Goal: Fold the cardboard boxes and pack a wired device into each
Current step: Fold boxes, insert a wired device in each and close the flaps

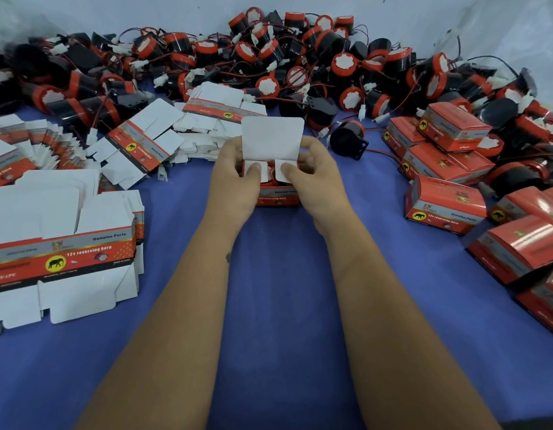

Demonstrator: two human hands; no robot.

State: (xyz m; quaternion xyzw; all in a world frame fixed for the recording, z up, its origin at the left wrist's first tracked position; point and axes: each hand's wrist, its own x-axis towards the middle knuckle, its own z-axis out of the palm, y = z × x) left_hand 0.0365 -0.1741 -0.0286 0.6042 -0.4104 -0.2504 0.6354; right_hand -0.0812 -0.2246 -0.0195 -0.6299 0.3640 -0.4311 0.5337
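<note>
Box (pixel 276 193) sits frame centre on the blue table (pixel 278 305), device inside, I think. Left hand (pixel 234 178) and right hand (pixel 315 178) each grip a side, thumbs pressing the side flaps (pixel 283 172) in so the upright lid (pixel 272 138) can close. Packed boxes (pixel 445 203) are stacked right, clear of work.

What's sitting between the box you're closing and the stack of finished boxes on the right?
In the head view, mostly bare blue cloth lies between the open box and the finished boxes. Farther back, one loose black horn sits with its red wire trailing right.
</note>
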